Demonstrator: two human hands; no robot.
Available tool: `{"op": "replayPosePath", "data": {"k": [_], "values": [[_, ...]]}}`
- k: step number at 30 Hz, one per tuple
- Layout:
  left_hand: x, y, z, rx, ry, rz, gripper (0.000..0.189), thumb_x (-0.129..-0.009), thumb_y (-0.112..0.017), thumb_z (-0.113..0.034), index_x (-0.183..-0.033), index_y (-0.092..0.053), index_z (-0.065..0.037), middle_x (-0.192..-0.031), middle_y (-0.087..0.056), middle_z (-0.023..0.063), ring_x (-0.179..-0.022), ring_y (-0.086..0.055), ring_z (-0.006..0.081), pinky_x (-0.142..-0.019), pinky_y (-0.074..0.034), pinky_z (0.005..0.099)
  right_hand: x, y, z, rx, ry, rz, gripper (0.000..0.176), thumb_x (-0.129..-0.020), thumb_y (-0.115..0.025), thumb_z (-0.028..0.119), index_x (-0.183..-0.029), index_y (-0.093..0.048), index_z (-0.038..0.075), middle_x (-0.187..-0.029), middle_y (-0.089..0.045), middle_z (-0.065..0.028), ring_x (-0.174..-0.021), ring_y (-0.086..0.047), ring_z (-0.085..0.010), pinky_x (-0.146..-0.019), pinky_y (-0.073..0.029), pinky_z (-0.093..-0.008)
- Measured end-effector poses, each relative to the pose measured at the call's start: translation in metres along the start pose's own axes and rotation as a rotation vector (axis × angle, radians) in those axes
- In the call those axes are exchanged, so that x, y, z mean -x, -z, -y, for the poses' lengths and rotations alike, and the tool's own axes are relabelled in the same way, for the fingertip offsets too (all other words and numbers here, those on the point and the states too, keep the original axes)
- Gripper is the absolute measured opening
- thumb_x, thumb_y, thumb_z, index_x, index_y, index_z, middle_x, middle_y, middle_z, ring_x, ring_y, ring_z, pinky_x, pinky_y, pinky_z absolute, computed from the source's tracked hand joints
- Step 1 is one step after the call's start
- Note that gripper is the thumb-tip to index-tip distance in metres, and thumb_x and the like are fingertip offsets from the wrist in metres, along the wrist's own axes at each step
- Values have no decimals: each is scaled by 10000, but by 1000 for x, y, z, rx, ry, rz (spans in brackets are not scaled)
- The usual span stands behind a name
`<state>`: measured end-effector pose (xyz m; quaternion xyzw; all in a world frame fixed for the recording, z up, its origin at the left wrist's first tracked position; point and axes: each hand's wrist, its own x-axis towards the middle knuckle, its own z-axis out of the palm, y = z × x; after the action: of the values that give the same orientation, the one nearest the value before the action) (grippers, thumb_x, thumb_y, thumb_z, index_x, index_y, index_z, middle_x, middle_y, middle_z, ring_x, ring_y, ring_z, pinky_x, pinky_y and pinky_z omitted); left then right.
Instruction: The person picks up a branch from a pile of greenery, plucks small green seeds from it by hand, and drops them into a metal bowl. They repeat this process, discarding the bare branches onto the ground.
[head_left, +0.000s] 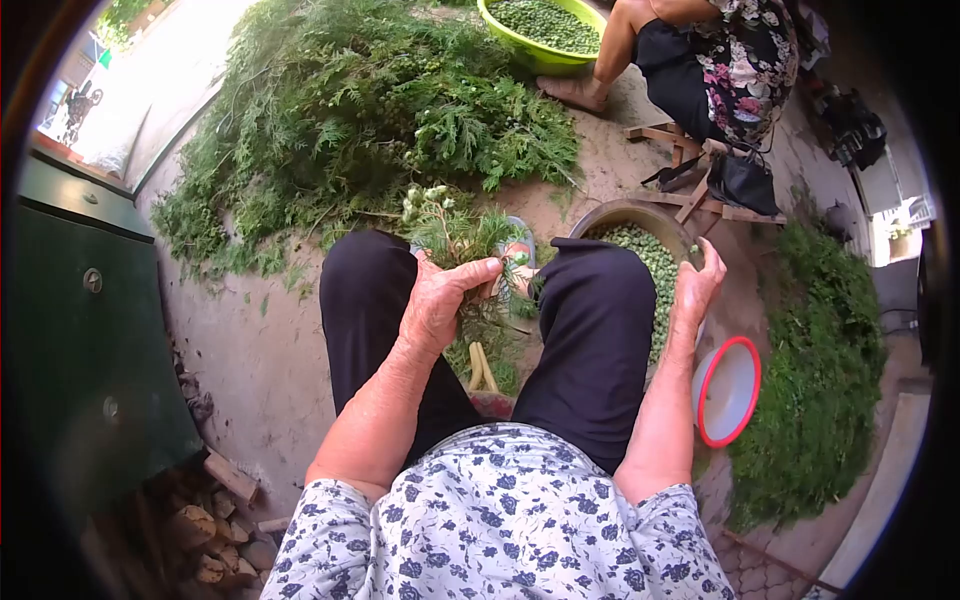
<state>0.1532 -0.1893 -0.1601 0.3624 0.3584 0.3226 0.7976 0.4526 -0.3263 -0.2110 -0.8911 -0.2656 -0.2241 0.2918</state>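
Between my knees, my left hand point(440, 300) is closed round a green conifer sprig point(450, 228) with pale green cones at its upper end. My right hand point(698, 285) is raised over the right side of a wide basin point(600, 214) of small green cones. Its thumb and forefinger are bent towards each other, with a small green cone point(696, 249) at their tips. My right knee hides part of the basin.
A large heap of branches point(350, 110) lies ahead. Beyond it are a yellow-green basin point(560, 62) of cones and a seated person point(700, 60). To the right are a red-rimmed bowl point(728, 392) and more greenery point(810, 380); firewood point(215, 540) is at lower left.
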Motion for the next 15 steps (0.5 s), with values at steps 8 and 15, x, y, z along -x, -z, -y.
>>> {"op": "replayPosePath", "data": {"k": [8, 15], "values": [[-5, -8, 14, -59, -18, 5, 122, -722, -688, -61, -734, -567, -69, -600, -500, -29, -521, -420, 73, -490, -320, 222, 28, 31, 96, -678, -55, 178, 197, -809, -583, -17, -1002, -616, 10, -888, -622, -87, -790, -609, -172, -689, -489, -273], [-7, -9, 25, -70, 15, -24, 107, -733, -669, -19, -750, -577, -69, -606, -490, -46, -509, -384, 46, -464, -293, 214, 66, 47, 126, -1147, -146, 717, 149, -869, -511, -9, -1000, -581, -23, -930, -538, -59, -675, -565, -86, -583, -465, -209]]}}
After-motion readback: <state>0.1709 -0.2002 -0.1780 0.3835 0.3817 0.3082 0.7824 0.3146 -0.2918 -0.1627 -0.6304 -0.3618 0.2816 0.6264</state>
